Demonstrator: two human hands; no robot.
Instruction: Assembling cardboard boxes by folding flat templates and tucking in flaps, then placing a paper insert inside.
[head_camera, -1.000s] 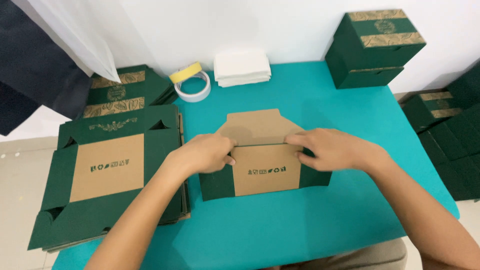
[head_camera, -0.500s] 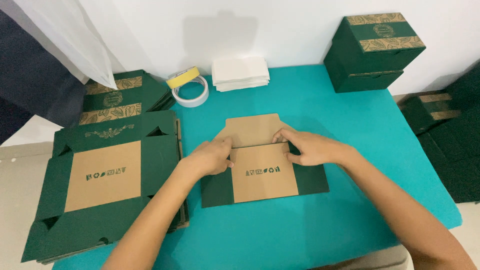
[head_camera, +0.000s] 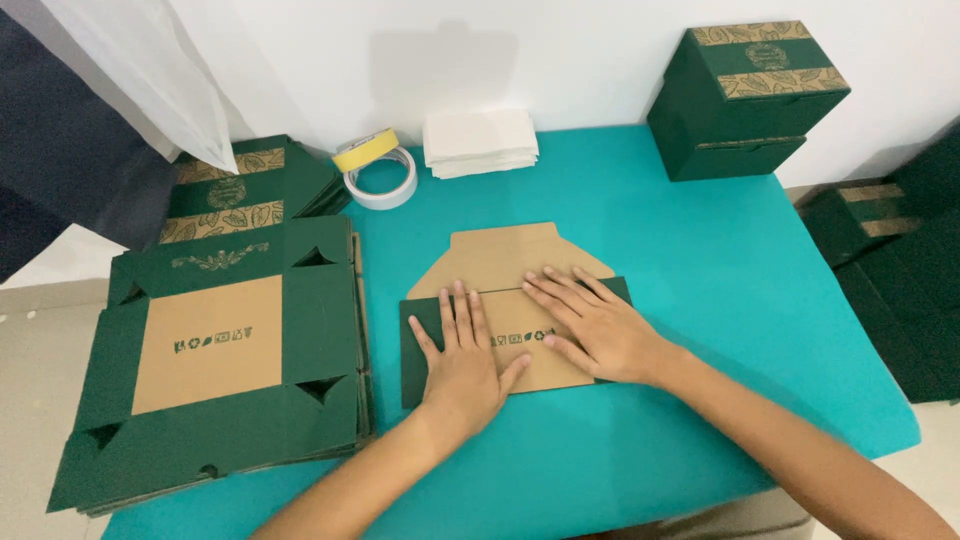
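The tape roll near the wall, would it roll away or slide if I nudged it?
The white tape roll lies flat on its side on the teal table, so it would probably slide, not roll. It looks light, being a thin hollow ring. The yellow roll leans tilted on its rim, so a nudge would likely tip that one off.

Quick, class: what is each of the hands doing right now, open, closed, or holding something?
Left hand: open, flat, palm down on the folded cardboard box blank.
Right hand: open, flat on the same blank, gripping nothing.
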